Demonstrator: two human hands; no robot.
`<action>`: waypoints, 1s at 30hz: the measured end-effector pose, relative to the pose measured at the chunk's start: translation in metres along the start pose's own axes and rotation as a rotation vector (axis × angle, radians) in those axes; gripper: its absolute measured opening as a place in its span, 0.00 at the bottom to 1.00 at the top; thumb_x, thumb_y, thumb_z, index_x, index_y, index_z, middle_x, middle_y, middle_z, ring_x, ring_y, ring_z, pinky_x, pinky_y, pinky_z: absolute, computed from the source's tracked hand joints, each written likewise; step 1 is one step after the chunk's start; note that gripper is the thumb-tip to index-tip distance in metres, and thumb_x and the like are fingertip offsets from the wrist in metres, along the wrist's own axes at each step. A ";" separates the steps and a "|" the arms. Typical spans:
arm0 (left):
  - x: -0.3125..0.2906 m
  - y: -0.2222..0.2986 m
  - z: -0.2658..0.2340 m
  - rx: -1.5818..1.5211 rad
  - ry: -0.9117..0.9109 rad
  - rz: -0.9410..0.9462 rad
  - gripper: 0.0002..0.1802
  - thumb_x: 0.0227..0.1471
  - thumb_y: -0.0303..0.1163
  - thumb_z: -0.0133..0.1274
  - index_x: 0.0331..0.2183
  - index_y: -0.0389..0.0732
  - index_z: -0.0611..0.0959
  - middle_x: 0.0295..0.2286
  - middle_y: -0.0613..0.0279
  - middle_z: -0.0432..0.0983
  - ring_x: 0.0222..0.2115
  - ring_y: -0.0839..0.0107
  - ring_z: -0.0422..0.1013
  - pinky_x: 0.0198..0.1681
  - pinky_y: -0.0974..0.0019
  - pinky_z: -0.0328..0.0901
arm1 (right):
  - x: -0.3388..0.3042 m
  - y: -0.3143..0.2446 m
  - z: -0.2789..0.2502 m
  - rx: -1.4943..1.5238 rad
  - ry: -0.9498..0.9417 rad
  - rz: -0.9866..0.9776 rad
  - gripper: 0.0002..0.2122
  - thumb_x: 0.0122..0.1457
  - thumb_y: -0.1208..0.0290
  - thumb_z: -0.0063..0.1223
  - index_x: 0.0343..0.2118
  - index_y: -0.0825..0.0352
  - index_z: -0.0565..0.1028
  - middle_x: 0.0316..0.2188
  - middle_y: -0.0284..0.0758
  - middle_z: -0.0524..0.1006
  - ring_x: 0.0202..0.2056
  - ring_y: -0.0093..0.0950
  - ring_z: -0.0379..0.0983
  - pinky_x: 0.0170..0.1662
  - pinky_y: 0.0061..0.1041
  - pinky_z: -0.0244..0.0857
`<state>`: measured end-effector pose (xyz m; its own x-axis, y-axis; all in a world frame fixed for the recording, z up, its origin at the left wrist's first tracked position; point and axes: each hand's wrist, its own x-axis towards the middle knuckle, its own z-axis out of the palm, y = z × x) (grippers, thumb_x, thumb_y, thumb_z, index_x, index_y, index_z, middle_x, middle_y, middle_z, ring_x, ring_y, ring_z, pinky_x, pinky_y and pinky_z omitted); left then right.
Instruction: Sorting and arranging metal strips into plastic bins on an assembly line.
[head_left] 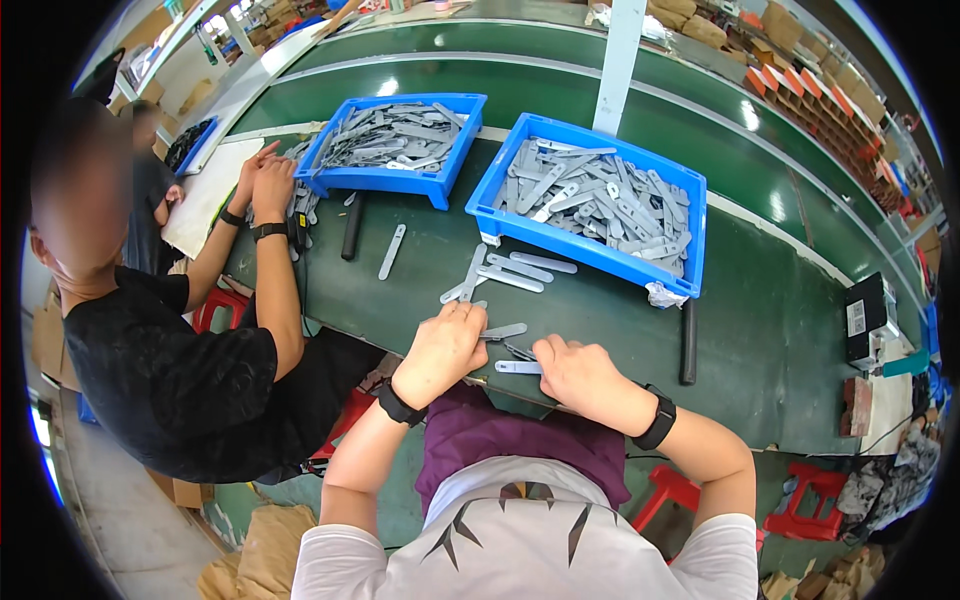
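Note:
My left hand (441,352) is closed at the table's near edge, with a grey flat strip (506,331) sticking out to its right. My right hand (588,380) is closed too, its fingertips on a pale grey flat strip (515,367) with a rounded end. A darker small piece (520,352) shows between the hands; its shape is hard to make out. Just beyond my left hand lie several loose strips (510,278), some crossing each other. My fingertips are partly hidden by the backs of my hands.
Two blue bins, one at right (690,240) and one at left (465,150), hold many grey strips. Dark bars (689,345) (352,228) project below them. A single strip (392,252) lies mid-table. A co-worker (180,350) sits at left, hands by the left bin. A white post (618,70) rises behind.

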<state>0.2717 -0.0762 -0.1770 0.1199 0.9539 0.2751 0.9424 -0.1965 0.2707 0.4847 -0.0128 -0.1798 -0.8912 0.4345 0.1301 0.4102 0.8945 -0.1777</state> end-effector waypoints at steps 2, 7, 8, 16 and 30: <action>-0.005 -0.003 0.001 0.011 -0.004 -0.018 0.09 0.37 0.24 0.51 0.28 0.38 0.72 0.26 0.55 0.71 0.32 0.57 0.70 0.33 0.58 0.67 | 0.002 0.004 0.000 -0.013 -0.005 -0.036 0.11 0.46 0.71 0.53 0.30 0.69 0.65 0.23 0.38 0.70 0.22 0.35 0.72 0.21 0.31 0.67; -0.008 -0.016 -0.006 -0.055 0.138 -0.330 0.09 0.43 0.24 0.46 0.32 0.38 0.70 0.27 0.48 0.71 0.32 0.49 0.69 0.35 0.52 0.65 | 0.038 0.041 -0.012 0.034 0.150 0.036 0.13 0.47 0.70 0.51 0.33 0.71 0.65 0.28 0.43 0.71 0.24 0.37 0.73 0.24 0.34 0.68; -0.008 -0.021 -0.013 -0.063 0.167 -0.385 0.08 0.47 0.25 0.45 0.34 0.38 0.69 0.28 0.46 0.72 0.32 0.47 0.69 0.35 0.50 0.64 | 0.046 0.042 -0.015 0.012 0.194 0.037 0.13 0.47 0.70 0.51 0.34 0.70 0.65 0.30 0.43 0.70 0.24 0.36 0.73 0.24 0.34 0.68; 0.042 -0.032 -0.006 -0.207 0.081 -0.132 0.21 0.47 0.38 0.56 0.41 0.38 0.72 0.35 0.47 0.74 0.40 0.49 0.69 0.41 0.53 0.63 | 0.082 0.047 0.010 -0.034 0.094 0.298 0.19 0.47 0.66 0.52 0.42 0.67 0.68 0.34 0.42 0.70 0.27 0.37 0.74 0.25 0.36 0.69; 0.063 -0.016 -0.010 0.127 -0.234 -0.007 0.15 0.46 0.31 0.53 0.33 0.29 0.72 0.33 0.35 0.69 0.36 0.41 0.65 0.42 0.49 0.59 | 0.100 0.026 0.058 -0.119 0.041 0.414 0.16 0.52 0.66 0.48 0.41 0.70 0.70 0.33 0.37 0.75 0.36 0.32 0.71 0.32 0.27 0.64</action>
<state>0.2612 -0.0152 -0.1547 0.1678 0.9846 0.0490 0.9733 -0.1734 0.1504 0.3949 0.0480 -0.2283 -0.6391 0.7611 0.1106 0.7533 0.6485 -0.1094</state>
